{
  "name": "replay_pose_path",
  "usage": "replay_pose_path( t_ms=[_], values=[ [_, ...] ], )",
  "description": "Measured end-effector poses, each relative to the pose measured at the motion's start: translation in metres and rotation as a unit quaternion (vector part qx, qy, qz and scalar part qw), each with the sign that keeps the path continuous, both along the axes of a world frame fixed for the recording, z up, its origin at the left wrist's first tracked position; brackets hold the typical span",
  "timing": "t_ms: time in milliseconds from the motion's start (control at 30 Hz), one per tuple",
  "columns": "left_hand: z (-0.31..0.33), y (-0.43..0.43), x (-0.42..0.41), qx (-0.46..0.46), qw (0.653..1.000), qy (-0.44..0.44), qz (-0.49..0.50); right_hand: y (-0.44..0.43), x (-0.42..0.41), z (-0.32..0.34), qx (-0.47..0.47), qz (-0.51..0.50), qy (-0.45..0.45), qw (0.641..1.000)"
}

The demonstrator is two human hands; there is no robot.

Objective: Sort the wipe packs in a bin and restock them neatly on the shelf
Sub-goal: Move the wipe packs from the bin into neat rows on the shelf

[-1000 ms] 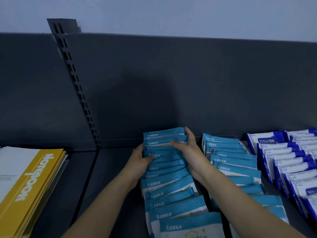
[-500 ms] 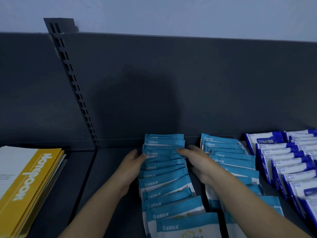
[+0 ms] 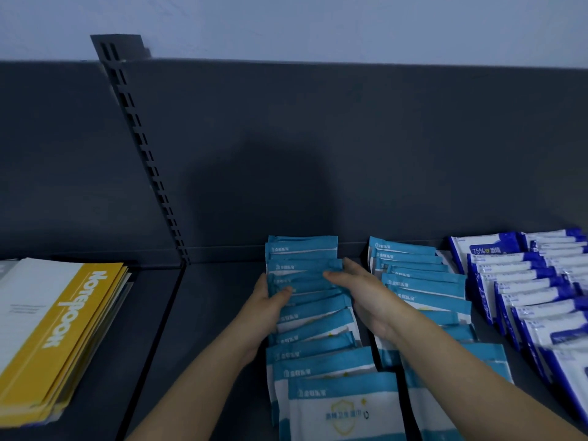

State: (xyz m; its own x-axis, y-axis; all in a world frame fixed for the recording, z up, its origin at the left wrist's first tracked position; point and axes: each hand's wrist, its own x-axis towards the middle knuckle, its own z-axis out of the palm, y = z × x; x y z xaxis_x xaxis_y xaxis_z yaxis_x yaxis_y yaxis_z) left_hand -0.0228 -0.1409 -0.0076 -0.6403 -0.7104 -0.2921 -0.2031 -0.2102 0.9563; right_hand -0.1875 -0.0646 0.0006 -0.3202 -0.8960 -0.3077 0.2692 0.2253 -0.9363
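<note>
A row of overlapping teal-and-white wipe packs runs from the shelf's back wall toward me. My left hand presses the row's left edge, thumb lying over a pack. My right hand presses the right edge, thumb and fingers over the packs near the back. Both hands squeeze the row between them. A second teal row lies just to the right, partly hidden by my right forearm. Further right, rows of dark blue-and-white wipe packs lean toward the front.
The dark grey shelf has a tall back panel and a slotted upright post left of the packs. A stack of yellow and white notebooks lies on the neighbouring shelf section at the left.
Both hands slid back along the teal row toward me, from its back end to the middle. The rearmost packs now lie flatter against the back wall.
</note>
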Motion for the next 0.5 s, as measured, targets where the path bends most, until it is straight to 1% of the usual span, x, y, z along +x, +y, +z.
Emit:
replay_pose_path(
  t_ms=[67,167,267,333,400,500],
  values=[
    [0.001,0.002,0.005,-0.004,1.0,-0.019,0.01,0.007,0.002,0.001,0.007,-0.022,0.011,1.0],
    [0.001,0.01,0.018,-0.033,0.998,-0.048,0.017,0.022,0.003,-0.004,0.026,-0.012,0.049,0.998],
    [-0.005,0.022,0.038,-0.084,0.994,-0.071,-0.01,0.041,0.01,-0.001,0.015,-0.014,0.067,0.998],
    [-0.008,0.031,0.051,-0.1,0.991,-0.082,-0.029,0.054,0.012,-0.004,0.008,0.007,0.071,0.997],
    [-0.01,0.042,0.061,-0.12,0.987,-0.091,-0.059,0.062,0.019,-0.003,0.027,0.038,0.096,0.994],
    [-0.008,0.065,0.064,-0.116,0.987,-0.073,-0.081,0.067,0.027,-0.007,0.048,0.05,0.126,0.99]
  ],
)
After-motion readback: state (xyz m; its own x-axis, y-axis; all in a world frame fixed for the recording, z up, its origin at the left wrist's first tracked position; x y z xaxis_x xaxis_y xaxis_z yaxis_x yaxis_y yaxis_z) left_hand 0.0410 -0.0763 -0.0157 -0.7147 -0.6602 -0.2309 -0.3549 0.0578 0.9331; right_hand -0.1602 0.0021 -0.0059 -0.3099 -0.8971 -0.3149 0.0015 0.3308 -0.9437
